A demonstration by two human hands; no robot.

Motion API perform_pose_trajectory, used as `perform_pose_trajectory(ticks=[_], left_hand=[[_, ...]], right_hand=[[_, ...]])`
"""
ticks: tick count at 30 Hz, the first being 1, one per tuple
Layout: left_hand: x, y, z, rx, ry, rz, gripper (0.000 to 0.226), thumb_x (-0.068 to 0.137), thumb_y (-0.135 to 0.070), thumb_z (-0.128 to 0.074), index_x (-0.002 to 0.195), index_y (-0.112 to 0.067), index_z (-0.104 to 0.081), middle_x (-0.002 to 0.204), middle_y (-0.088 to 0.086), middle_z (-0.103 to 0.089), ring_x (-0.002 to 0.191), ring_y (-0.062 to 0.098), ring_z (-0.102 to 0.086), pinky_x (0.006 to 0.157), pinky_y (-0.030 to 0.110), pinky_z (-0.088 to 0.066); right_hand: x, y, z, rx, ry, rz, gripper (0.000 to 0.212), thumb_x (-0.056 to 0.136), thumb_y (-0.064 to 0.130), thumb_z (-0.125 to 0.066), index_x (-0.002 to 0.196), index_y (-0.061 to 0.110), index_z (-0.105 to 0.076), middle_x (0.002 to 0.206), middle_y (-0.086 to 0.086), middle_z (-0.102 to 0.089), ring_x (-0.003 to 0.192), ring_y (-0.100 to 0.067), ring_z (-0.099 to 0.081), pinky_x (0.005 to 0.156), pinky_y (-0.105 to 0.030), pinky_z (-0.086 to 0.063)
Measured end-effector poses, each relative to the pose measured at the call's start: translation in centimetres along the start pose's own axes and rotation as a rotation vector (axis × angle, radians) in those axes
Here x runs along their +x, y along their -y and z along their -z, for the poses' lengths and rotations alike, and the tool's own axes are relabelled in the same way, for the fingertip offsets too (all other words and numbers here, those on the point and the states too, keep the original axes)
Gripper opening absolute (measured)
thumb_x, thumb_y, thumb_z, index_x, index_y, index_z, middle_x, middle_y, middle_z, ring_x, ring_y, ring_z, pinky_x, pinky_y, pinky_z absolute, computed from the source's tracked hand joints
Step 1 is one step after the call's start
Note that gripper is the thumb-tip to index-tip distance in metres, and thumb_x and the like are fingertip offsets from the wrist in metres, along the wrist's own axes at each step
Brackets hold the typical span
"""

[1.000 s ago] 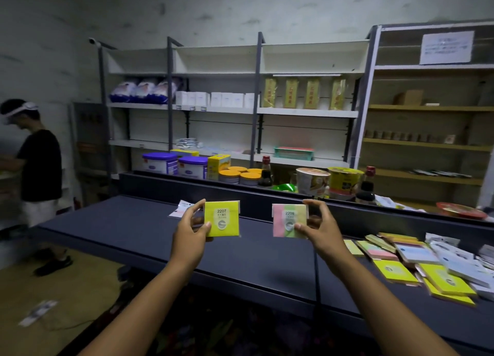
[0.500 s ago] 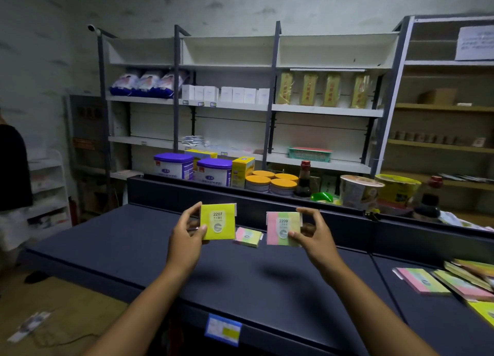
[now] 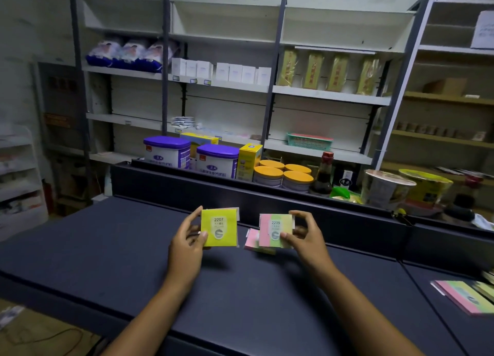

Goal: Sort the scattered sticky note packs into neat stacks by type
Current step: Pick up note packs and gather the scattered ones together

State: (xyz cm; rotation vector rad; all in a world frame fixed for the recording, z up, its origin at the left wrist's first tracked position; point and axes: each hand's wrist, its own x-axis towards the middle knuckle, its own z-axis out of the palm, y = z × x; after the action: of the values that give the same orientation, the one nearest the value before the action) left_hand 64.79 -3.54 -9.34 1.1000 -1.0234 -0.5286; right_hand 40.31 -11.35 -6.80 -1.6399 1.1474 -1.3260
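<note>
My left hand (image 3: 187, 238) grips a yellow sticky note pack (image 3: 219, 228) labelled 2207, held upright above the dark counter (image 3: 107, 249). A pink, green and yellow striped pack (image 3: 275, 230) labelled 2209 is pinched upright in my right hand (image 3: 307, 235). Just below and left of the striped pack, another pink and green pack (image 3: 252, 242) lies flat on the counter, partly hidden. More pink and green packs (image 3: 465, 295) lie at the far right edge.
A raised dark ledge (image 3: 267, 198) runs along the counter's back. Behind it stand purple-lidded tubs (image 3: 167, 151), orange-lidded tins (image 3: 283, 175), a sauce bottle (image 3: 323, 175) and noodle cups (image 3: 387, 187). Shelving with boxes and bags fills the wall.
The view has swung left and closer. Both hands have lowered toward the counter with their packs; the striped pack now hangs right over the pack lying there.
</note>
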Motion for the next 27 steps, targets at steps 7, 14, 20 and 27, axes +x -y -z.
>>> perform_pose_trajectory(ticks=[7,14,20,27], left_hand=[[-0.3,0.1,-0.1,-0.018,0.021,-0.006,0.053,0.093,0.012,-0.051,0.131,-0.024,-0.053,0.101,0.003,-0.065,0.085,0.008,-0.065,0.062,0.012,-0.052],[-0.9,-0.5,-0.4,0.001,0.046,-0.013,0.053,0.092,0.012,-0.051,0.128,-0.026,-0.054,0.099,-0.001,-0.066,0.081,-0.003,-0.067,0.063,0.009,-0.050],[-1.1,-0.7,-0.4,0.038,0.056,-0.004,0.050,0.093,0.010,-0.052,0.133,-0.019,-0.054,0.106,0.007,-0.066,0.092,0.010,-0.065,0.072,0.012,-0.053],[-0.9,-0.6,-0.4,0.085,0.061,0.004,0.050,0.091,0.009,-0.054,0.131,-0.022,-0.056,0.110,0.007,-0.067,0.094,0.008,-0.064,0.073,0.009,-0.050]], right_hand=[[1.7,-0.8,-2.1,-0.078,-0.015,-0.124,0.047,0.082,0.001,-0.074,0.119,0.021,-0.054,0.105,-0.015,-0.067,0.098,-0.027,-0.068,0.080,-0.043,-0.060],[2.6,-1.0,-2.7,-0.411,-0.041,-0.151,0.051,0.080,0.018,-0.077,0.127,0.017,-0.058,0.104,0.001,-0.062,0.095,-0.016,-0.059,0.076,-0.026,-0.045],[2.7,-1.5,-3.3,-0.526,0.013,-0.208,0.057,0.082,0.024,-0.075,0.133,0.007,-0.056,0.127,-0.009,-0.062,0.113,-0.021,-0.059,0.082,-0.022,-0.039],[2.7,-1.4,-2.7,-0.586,0.065,-0.189,0.057,0.087,0.029,-0.072,0.134,0.002,-0.054,0.130,-0.012,-0.061,0.119,-0.024,-0.057,0.096,-0.029,-0.043]])
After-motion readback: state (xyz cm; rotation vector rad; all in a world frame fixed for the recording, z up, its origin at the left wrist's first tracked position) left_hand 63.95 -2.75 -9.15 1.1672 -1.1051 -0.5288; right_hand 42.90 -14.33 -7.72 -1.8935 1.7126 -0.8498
